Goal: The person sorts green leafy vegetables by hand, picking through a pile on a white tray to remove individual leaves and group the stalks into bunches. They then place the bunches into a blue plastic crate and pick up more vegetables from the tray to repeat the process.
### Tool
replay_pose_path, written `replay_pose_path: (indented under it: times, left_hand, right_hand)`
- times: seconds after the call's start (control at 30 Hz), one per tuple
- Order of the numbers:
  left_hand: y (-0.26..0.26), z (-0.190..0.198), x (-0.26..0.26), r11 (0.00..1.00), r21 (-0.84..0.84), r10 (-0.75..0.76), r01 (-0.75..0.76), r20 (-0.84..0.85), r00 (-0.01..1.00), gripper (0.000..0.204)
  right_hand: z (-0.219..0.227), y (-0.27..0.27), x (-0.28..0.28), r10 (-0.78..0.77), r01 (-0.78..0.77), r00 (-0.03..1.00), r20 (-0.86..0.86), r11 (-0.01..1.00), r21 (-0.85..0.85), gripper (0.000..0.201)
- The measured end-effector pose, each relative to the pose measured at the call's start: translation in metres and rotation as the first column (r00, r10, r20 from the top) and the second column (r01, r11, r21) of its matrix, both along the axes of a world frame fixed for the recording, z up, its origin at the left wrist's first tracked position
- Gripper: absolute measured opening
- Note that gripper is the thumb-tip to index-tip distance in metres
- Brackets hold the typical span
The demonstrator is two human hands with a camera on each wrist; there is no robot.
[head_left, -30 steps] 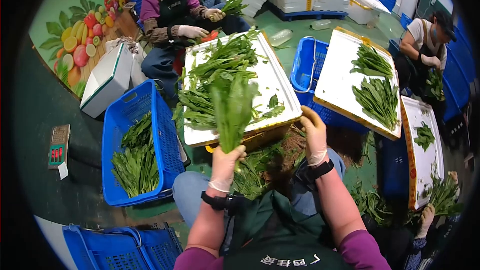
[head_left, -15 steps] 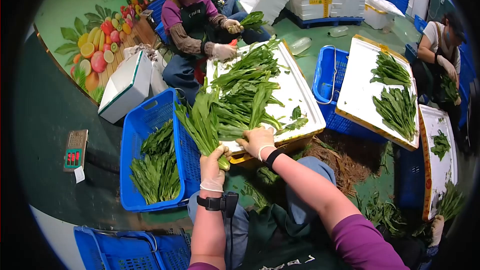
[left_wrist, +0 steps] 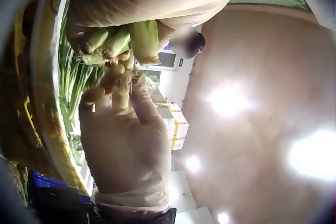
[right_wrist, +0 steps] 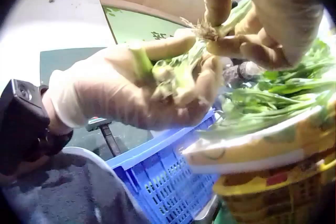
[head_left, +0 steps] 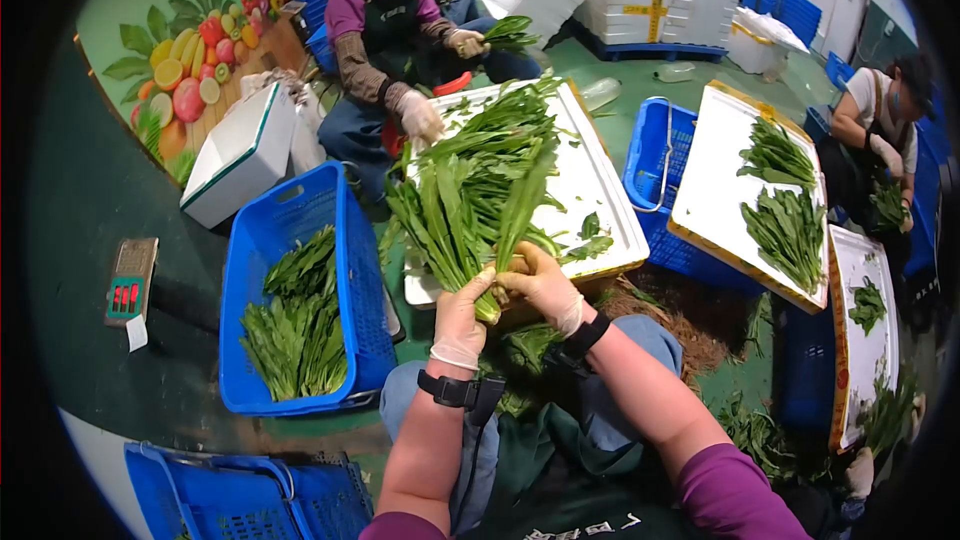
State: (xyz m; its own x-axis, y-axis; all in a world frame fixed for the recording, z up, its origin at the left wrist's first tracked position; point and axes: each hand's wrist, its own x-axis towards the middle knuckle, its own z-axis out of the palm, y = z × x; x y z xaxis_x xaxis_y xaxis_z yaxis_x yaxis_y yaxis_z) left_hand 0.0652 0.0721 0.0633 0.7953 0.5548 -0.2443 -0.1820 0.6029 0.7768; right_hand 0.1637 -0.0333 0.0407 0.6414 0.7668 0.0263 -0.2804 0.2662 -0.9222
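In the head view the gloved left hand (head_left: 462, 320) grips a bunch of long green leafy stems (head_left: 440, 225) near the front edge of a white foam lid (head_left: 600, 195). Beside it the gloved right hand (head_left: 545, 290) pinches the base of another leafy stem (head_left: 522, 210). The right wrist view shows cut stem ends (right_wrist: 167, 77) inside the left hand (right_wrist: 121, 85), and a rooty stem end (right_wrist: 207, 30) between the fingers of the right hand (right_wrist: 268, 19). More leaves (head_left: 515, 125) lie piled on the lid, beyond both hands.
A blue basket (head_left: 368, 310) with leafy bunches stands left of the lid. A digital scale (head_left: 130, 285) lies farther left. Another lid (head_left: 700, 190) with two bunches is at the right. A person (head_left: 385, 30) sits across. Dry roots and trimmings (head_left: 655, 325) lie on the floor.
The left hand has moved right with its bunch, and the right hand has come up from the pile beside it with a stem. The seated person's hand has shifted towards the lid's leaves.
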Motion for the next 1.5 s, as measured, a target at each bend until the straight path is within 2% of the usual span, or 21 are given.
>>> replay_pose_path:
  times: [0.03,0.1,0.13,0.2,0.27,0.3,0.37,0.4,0.47,0.53,0.67,0.77,0.87,1.0,1.2,1.27,1.33,1.37,1.4,1.47,1.5]
  left_hand:
    - [0.009,-0.010,-0.002,0.992,0.035,-0.118,0.120,-0.065,0.991,0.022]
    - [0.002,-0.010,0.007,0.992,0.054,-0.110,0.111,-0.039,0.993,0.027]
    - [-0.002,-0.007,0.009,0.992,0.041,-0.116,0.118,-0.045,0.992,0.029]
    - [-0.002,-0.022,0.016,0.992,0.099,-0.074,0.075,-0.012,0.997,0.034]
    - [-0.005,-0.019,0.015,0.986,0.113,-0.121,0.122,-0.018,0.993,0.037]
    - [-0.006,-0.019,0.018,0.985,0.128,-0.120,0.120,-0.008,0.993,0.038]
    - [-0.002,-0.025,0.019,0.981,0.152,-0.122,0.120,0.002,0.993,0.038]
    - [-0.001,-0.024,0.018,0.979,0.161,-0.124,0.122,0.004,0.992,0.037]
    - [-0.001,-0.025,0.016,0.987,0.115,-0.117,0.113,0.035,0.992,0.045]
    - [0.001,-0.029,0.016,0.985,0.118,-0.126,0.123,0.021,0.992,0.047]
    - [0.009,-0.046,0.018,0.977,0.165,-0.147,0.138,0.040,0.988,0.039]
    - [0.004,-0.047,0.021,0.980,-0.032,-0.195,0.196,0.033,0.980,0.031]
    - [0.014,-0.065,0.021,0.978,-0.056,-0.203,0.202,-0.021,0.979,0.025]
    - [-0.006,-0.027,0.015,0.991,-0.015,-0.131,0.131,-0.061,0.989,0.023]
    - [-0.003,-0.043,0.019,0.992,-0.038,-0.124,0.121,-0.068,0.990,0.027]
    - [-0.001,-0.049,0.018,0.990,-0.001,-0.141,0.141,-0.020,0.990,0.025]
    - [0.014,-0.101,0.038,0.995,0.057,-0.084,0.083,0.019,0.996,0.033]
    - [0.004,-0.047,0.007,0.962,0.070,-0.254,0.263,-0.119,0.960,0.016]
    - [-0.010,-0.028,0.007,0.983,0.086,-0.149,0.163,-0.145,0.978,0.008]
    - [-0.009,-0.031,0.007,0.986,0.076,-0.136,0.149,-0.159,0.978,0.007]
    - [-0.009,-0.033,0.007,0.988,0.073,-0.121,0.134,-0.159,0.980,0.007]
  right_hand:
    - [-0.003,-0.004,0.000,-0.027,0.032,0.996,0.081,0.997,-0.068,0.038]
    - [-0.017,-0.004,-0.002,-0.123,0.187,0.944,0.307,0.965,-0.187,0.046]
    - [-0.016,-0.007,-0.001,-0.087,0.196,0.920,0.383,0.946,-0.258,0.048]
    - [-0.009,-0.012,-0.007,-0.112,0.262,0.892,0.437,0.918,-0.299,0.049]
    - [-0.011,-0.014,0.000,-0.060,0.194,0.915,0.399,0.932,-0.305,0.048]
    - [-0.033,-0.007,0.008,-0.099,0.286,0.810,0.578,0.927,-0.242,0.045]
    - [-0.020,-0.011,0.014,0.005,0.059,0.955,0.297,0.977,-0.207,0.039]
    - [-0.015,-0.013,0.014,-0.008,0.041,0.988,0.155,0.976,-0.213,0.040]
    - [-0.031,-0.001,0.019,-0.101,0.106,0.993,0.067,0.992,-0.073,0.041]
    - [-0.010,-0.011,0.015,-0.117,0.113,0.993,-0.028,0.987,-0.115,0.041]
    - [-0.015,-0.009,0.020,-0.119,0.129,0.990,0.077,0.982,-0.141,0.032]
    - [-0.012,-0.011,0.020,-0.112,0.115,0.993,0.032,0.985,-0.130,0.025]
    - [-0.018,-0.008,0.018,-0.152,0.161,0.986,0.070,0.976,-0.148,0.020]
    - [-0.009,-0.014,0.015,-0.143,0.165,0.979,0.143,0.973,-0.160,0.021]
    - [-0.010,-0.013,0.013,-0.116,0.126,0.991,0.068,0.976,-0.180,0.019]
    - [-0.029,-0.010,0.021,-0.109,0.149,0.977,0.184,0.964,-0.222,0.022]
    - [-0.037,-0.005,0.022,-0.205,0.307,0.879,0.431,0.935,-0.179,0.027]
    - [-0.032,-0.008,0.024,-0.173,0.270,0.909,0.380,0.938,-0.219,0.029]
    - [-0.028,-0.010,0.019,-0.123,0.213,0.940,0.320,0.941,-0.265,0.031]
    - [-0.023,-0.007,0.015,-0.139,0.169,0.982,0.130,0.950,-0.264,0.033]
    - [-0.029,-0.005,0.018,-0.119,0.148,0.985,0.126,0.955,-0.256,0.033]
